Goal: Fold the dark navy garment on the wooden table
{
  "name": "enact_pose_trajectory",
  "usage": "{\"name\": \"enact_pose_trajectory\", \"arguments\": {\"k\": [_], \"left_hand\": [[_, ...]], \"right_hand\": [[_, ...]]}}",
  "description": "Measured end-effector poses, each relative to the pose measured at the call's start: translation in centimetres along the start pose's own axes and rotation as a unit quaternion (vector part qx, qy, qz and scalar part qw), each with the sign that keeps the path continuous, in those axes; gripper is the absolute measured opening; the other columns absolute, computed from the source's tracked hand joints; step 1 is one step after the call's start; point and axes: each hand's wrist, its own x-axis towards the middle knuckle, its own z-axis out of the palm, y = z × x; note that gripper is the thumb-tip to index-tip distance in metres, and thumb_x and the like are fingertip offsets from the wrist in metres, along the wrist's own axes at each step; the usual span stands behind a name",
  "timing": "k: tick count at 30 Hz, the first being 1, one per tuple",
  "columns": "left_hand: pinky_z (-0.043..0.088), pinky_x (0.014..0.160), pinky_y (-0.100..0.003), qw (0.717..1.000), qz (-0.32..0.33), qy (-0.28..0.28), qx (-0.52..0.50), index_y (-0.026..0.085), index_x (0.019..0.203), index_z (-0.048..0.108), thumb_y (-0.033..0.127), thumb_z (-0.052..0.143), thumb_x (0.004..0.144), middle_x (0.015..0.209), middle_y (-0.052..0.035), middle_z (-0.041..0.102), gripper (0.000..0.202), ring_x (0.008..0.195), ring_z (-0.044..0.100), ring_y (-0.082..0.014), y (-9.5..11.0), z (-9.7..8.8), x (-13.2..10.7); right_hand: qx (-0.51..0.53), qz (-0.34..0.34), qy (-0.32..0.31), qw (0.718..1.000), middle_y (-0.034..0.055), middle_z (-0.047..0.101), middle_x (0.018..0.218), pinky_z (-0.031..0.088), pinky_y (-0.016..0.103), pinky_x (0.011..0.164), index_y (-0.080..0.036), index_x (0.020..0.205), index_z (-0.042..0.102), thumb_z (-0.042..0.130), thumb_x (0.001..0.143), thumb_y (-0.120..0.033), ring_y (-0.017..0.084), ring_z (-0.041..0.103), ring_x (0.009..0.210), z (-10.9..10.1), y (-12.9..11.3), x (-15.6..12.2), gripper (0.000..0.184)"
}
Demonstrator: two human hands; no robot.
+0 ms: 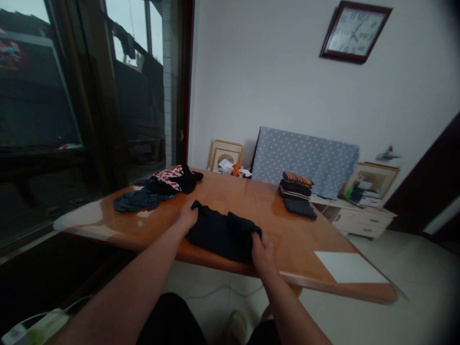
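Observation:
A dark navy piece of clothing (pixel 219 233) is stretched between my two hands at the near edge of the wooden table (pixel 230 191); its exact kind cannot be made out. My left hand (pixel 187 218) grips its left end, fingers closed on the fabric. At the right end, my right hand (pixel 263 249) pinches a bunched, folded-over part. To the left lies a loose heap of clothes (pixel 143 197), dark blue, black and red-and-white patterned. A neat stack of folded clothes (pixel 296 187), with a striped orange piece on top, sits toward the back right.
A white sheet (pixel 349 267) lies on the table's right front corner. Behind the table stand a large panel draped in blue dotted cloth (pixel 305 155) and a low white cabinet (pixel 362 220). Glass doors (pixel 89 96) are at the left. A power strip (pixel 43 328) is at lower left.

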Motion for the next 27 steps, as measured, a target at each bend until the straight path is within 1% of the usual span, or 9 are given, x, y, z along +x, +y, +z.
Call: {"name": "enact_pose_trajectory", "arguments": {"k": [3, 6, 9, 12, 16, 18, 20, 23, 27], "left_hand": [[0.049, 0.074, -0.034, 0.995, 0.001, 0.044, 0.092, 0.019, 0.104, 0.066, 0.033, 0.057, 0.087, 0.101, -0.0128, 0.072, 0.024, 0.093, 0.067, -0.0287, -1.3, -0.9, 0.8], [0.049, 0.074, -0.034, 0.987, 0.001, 0.026, 0.157, 0.02, 0.103, 0.065, 0.036, 0.055, 0.087, 0.102, -0.0137, 0.071, 0.025, 0.094, 0.067, -0.0299, -2.5, -2.0, 1.3], [0.047, 0.073, -0.033, 0.983, 0.024, 0.0, 0.182, 0.019, 0.099, 0.065, 0.038, 0.056, 0.086, 0.099, -0.0136, 0.072, 0.025, 0.093, 0.068, -0.0296, -2.8, -2.8, 1.5], [0.046, 0.069, -0.033, 0.981, 0.033, -0.015, 0.193, 0.018, 0.095, 0.066, 0.042, 0.058, 0.084, 0.092, -0.0137, 0.072, 0.028, 0.09, 0.068, -0.0296, -2.6, -3.0, 1.6], [0.044, 0.066, -0.03, 0.979, 0.04, -0.018, 0.2, 0.018, 0.096, 0.065, 0.037, 0.057, 0.084, 0.09, -0.0114, 0.072, 0.024, 0.087, 0.068, -0.027, -2.3, -3.1, 1.7], [0.044, 0.066, -0.029, 0.978, 0.052, -0.016, 0.202, 0.019, 0.096, 0.065, 0.035, 0.054, 0.086, 0.092, -0.0103, 0.072, 0.022, 0.087, 0.068, -0.0258, -2.3, -3.3, 1.9], [0.045, 0.068, -0.03, 0.976, 0.055, -0.007, 0.209, 0.02, 0.097, 0.065, 0.036, 0.052, 0.088, 0.092, -0.01, 0.072, 0.023, 0.086, 0.068, -0.0264, -2.3, -3.8, 2.1], [0.045, 0.071, -0.031, 0.974, 0.047, 0.0, 0.223, 0.021, 0.098, 0.065, 0.037, 0.05, 0.088, 0.091, -0.01, 0.072, 0.023, 0.087, 0.068, -0.0276, -2.5, -4.4, 2.5], [0.045, 0.071, -0.031, 0.969, 0.058, -0.015, 0.24, 0.021, 0.095, 0.063, 0.035, 0.049, 0.089, 0.094, -0.011, 0.072, 0.021, 0.089, 0.068, -0.0275, -3.1, -4.7, 3.1]], "right_hand": [[0.011, 0.089, 0.146, 0.985, 0.0073, 0.071, 0.096, 0.048, 0.035, 0.082, -0.017, 0.103, 0.066, 0.048, 0.085, -0.039, 0.024, 0.064, 0.091, -2.6, 2.5, 0.6, 0.033], [-0.021, 0.127, 0.19, 0.973, 0.0077, 0.069, 0.096, 0.048, 0.034, 0.082, -0.017, 0.104, 0.062, 0.053, 0.078, -0.036, 0.023, 0.063, 0.089, -5.0, 4.7, 0.6, 0.034], [-0.067, 0.122, 0.172, 0.975, 0.0105, 0.069, 0.101, 0.047, 0.036, 0.085, -0.016, 0.107, 0.061, 0.052, 0.079, -0.038, 0.025, 0.064, 0.093, -6.1, 5.4, 0.7, 0.037], [-0.117, 0.085, 0.135, 0.98, 0.0132, 0.069, 0.107, 0.047, 0.038, 0.089, -0.016, 0.11, 0.062, 0.049, 0.084, -0.044, 0.027, 0.064, 0.099, -5.9, 4.1, 1.3, 0.041], [-0.199, 0.015, 0.0, 0.98, 0.0161, 0.066, 0.122, 0.044, 0.042, 0.097, -0.014, 0.124, 0.06, 0.05, 0.087, -0.055, 0.03, 0.061, 0.113, -4.2, 1.5, 1.9, 0.056], [-0.256, -0.021, -0.067, 0.964, 0.0174, 0.061, 0.133, 0.041, 0.046, 0.102, -0.016, 0.135, 0.056, 0.058, 0.082, -0.06, 0.034, 0.055, 0.122, -3.2, 0.8, 1.7, 0.069], [-0.318, -0.039, -0.105, 0.942, 0.0181, 0.058, 0.138, 0.037, 0.05, 0.104, -0.017, 0.136, 0.056, 0.064, 0.079, -0.059, 0.037, 0.052, 0.127, -2.6, 0.6, 1.4, 0.071], [-0.372, -0.022, -0.108, 0.922, 0.0171, 0.067, 0.123, 0.04, 0.048, 0.097, -0.019, 0.122, 0.066, 0.058, 0.085, -0.045, 0.035, 0.059, 0.115, -2.4, 1.0, 1.7, 0.046], [-0.308, 0.057, -0.027, 0.949, 0.0112, 0.073, 0.089, 0.045, 0.035, 0.073, -0.018, 0.103, 0.069, 0.045, 0.089, -0.036, 0.026, 0.066, 0.081, -4.3, 2.4, 3.5, 0.033]]}}
